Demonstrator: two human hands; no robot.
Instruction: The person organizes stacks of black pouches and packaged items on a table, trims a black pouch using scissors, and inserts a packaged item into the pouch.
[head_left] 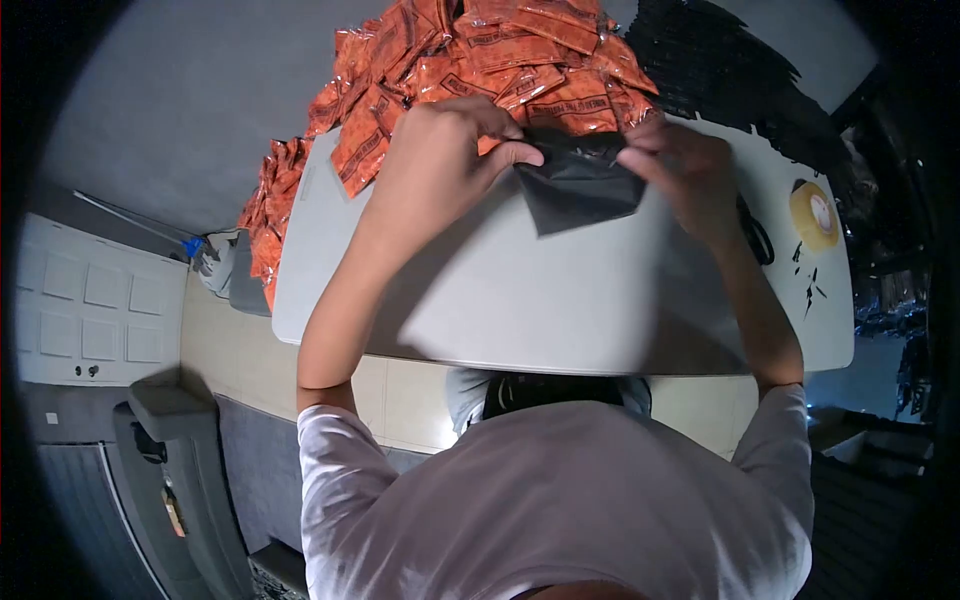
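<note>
Pinching the upper left corner of a small black bag (585,195) between thumb and forefinger of the left hand (450,145), above the table (560,300), just above the centre of the frame. Gripping the upper right corner with the right hand (692,180), thumb in front, fingertips blurred and partly lost behind the thumb and in shadow. Cannot tell how far apart on the right hand; curled loosely together on the left, with the tips of the last fingers out of sight.

Cannot see into the black bag, nor tell of anything inside; creased along the top, tapering towards a lower point.

Piled high at the top of the frame, beyond both hands: orange packets (520,50), in glossy clear wrapping with dark print too small to read, cut off by the upper edge. More at the left, in a smaller orange heap (272,215), partly hidden by the table. Spread at the upper right: dark sheets (715,65), hard to separate from one another.

At the right side of the table: a yellowish tape roll (814,215), near black scraps (812,288). Just beside the right wrist: a black looped object (757,235), half covered and hard to identify. Lost in darkness at the far right: shiny clutter (890,295), too dim to name.
</note>
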